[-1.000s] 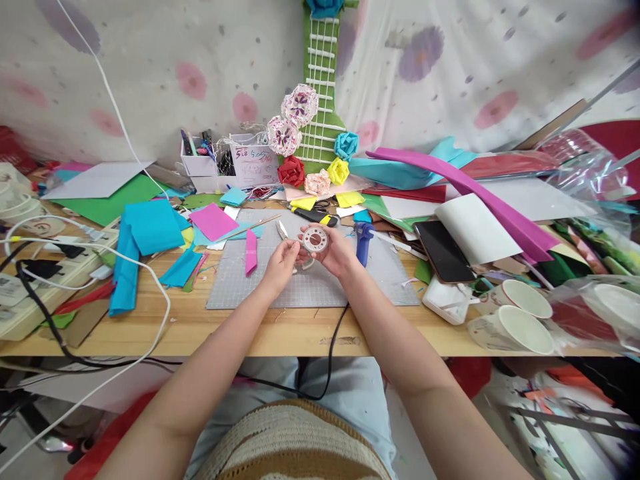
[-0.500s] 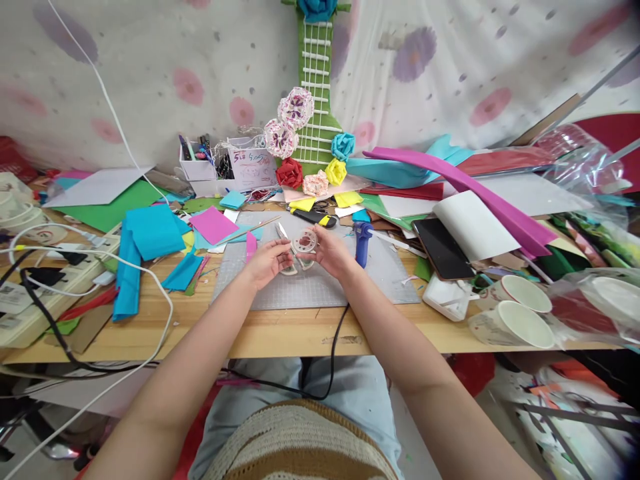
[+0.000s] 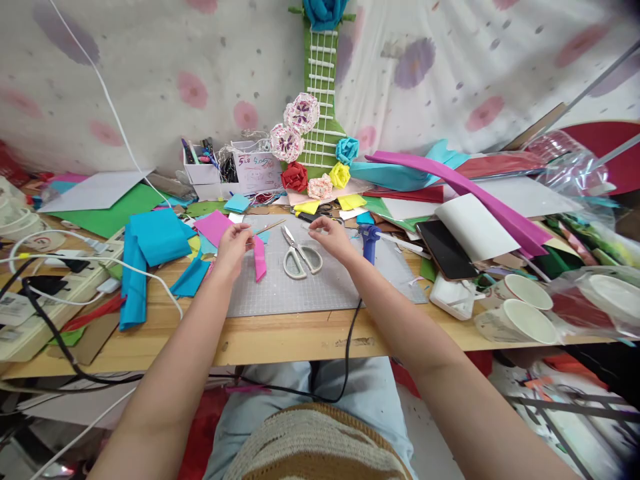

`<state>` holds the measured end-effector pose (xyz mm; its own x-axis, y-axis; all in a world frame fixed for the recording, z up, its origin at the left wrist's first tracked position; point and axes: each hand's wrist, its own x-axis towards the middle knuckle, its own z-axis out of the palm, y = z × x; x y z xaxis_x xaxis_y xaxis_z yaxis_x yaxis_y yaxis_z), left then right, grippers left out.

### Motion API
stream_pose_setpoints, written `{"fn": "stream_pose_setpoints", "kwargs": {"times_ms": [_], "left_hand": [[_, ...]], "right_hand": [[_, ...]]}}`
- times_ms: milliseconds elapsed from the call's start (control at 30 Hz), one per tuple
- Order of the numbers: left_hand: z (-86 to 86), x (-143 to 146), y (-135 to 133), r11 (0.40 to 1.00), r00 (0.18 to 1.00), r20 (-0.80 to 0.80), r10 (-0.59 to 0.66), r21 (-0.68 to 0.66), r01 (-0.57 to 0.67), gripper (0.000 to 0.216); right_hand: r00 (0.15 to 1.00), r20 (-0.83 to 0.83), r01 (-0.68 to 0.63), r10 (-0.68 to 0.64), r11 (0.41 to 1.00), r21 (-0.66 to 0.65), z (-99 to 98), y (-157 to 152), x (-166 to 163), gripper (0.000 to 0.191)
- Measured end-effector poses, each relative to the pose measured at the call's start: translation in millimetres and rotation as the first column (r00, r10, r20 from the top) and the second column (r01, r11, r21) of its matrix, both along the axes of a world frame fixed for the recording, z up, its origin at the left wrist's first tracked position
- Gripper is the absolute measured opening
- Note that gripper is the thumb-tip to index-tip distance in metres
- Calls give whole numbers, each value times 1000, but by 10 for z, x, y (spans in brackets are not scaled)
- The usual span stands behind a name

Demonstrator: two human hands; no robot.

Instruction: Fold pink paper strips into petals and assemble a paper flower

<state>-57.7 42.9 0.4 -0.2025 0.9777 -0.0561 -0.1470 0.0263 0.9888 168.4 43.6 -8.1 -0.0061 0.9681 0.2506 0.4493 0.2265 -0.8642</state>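
Pinched almost together, the thumb and fingers of the left hand are hovering over the left part of the grey cutting mat, though whether anything thin is sitting between them I cannot tell. Opposite, the right hand is curling its fingers loosely toward the thumb, with only a narrow gap showing; something pale may be lying at those fingertips, but it is too small to make out. Between the two hands, the scissors are lying on the mat, apart from both, their grey-and-white handles facing the person and their blades pointing away. Just beside the left fingers, a magenta paper strip is resting aslant, and a slender wooden stick is extending beyond them toward the scissors' tips. Right of the right hand, a blue glue gun is resting near the wrist. Farther right, a dark phone is lying partly under white paper, with two paper cups standing nearer the table's edge.
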Motion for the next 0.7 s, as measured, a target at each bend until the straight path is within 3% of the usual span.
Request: {"fn": "stream_pose_setpoints", "kwargs": {"times_ms": [100, 200, 367, 467, 533, 700], "left_hand": [[-201, -156, 33, 987, 959, -242, 151, 89, -133, 14], [-337, -209, -27, 989, 848, -510, 142, 109, -100, 18], [-298, -96, -185, 997, 752, -656, 63, 70, -22, 36], [-288, -24, -207, 999, 765, -644, 30, 49, 3, 43], [-319, 0, -185, 998, 814, -580, 3, 52, 33, 45], [-323, 34, -142, 993, 974, -194, -113, 16, 119, 35]], "right_hand": [[897, 425, 85, -124, 990, 111, -38, 101, -99, 10], [787, 596, 85, -158, 985, 149, -34, 33, -260, 17], [690, 722, 64, 55, 989, -136, 20, -255, -471, 41], [621, 777, 63, 103, 982, -180, 30, -337, -475, 43], [602, 791, 58, 112, 981, -183, 25, -342, -433, 39], [589, 805, 61, 71, 989, -132, -13, -341, -264, 33]]}}
